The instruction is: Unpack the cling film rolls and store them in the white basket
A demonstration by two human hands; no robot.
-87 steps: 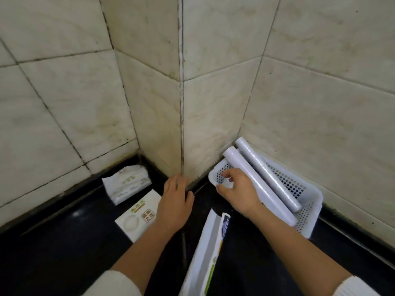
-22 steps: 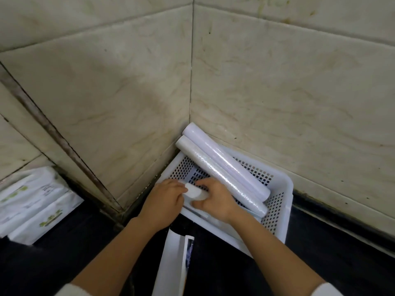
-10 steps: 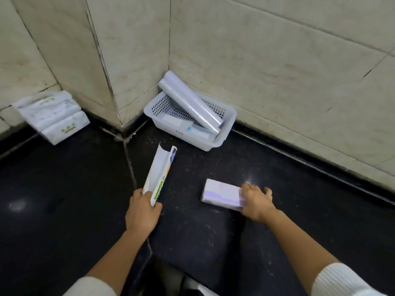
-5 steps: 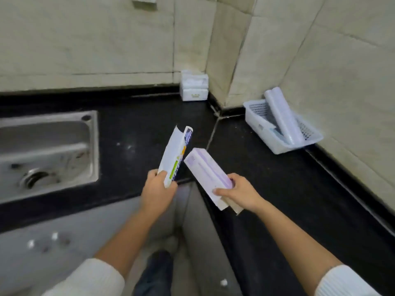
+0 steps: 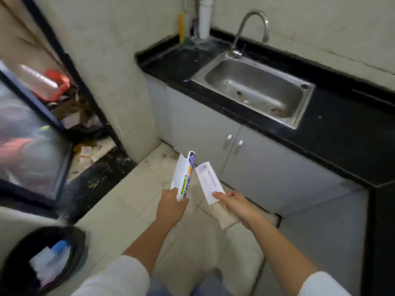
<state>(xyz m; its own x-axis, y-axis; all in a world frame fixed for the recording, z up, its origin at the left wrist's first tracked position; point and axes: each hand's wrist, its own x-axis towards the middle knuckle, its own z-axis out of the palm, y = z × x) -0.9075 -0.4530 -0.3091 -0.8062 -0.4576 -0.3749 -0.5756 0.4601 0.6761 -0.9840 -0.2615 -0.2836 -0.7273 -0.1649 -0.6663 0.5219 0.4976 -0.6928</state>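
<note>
My left hand [image 5: 170, 205] grips the lower end of a long white cling film box [image 5: 183, 176] with green and blue print, its top end open, held upright over the tiled floor. My right hand [image 5: 234, 202] pinches a flat pale purple and white box [image 5: 209, 181] by its lower end, tilted up and to the left, beside the long box. The two boxes stand close together without touching. The white basket and the cling film rolls are out of view.
A steel sink [image 5: 254, 87] with a curved tap [image 5: 252, 24] is set in the black counter [image 5: 333, 133] at the upper right, above grey cabinet doors [image 5: 213, 133]. A black bin [image 5: 42, 259] with rubbish stands at the lower left. A cluttered doorway [image 5: 70, 107] lies to the left.
The view has swung left, away from the corner with the basket, toward the sink and floor. Both hands carry the boxes they picked up a second ago, now held over the floor.
</note>
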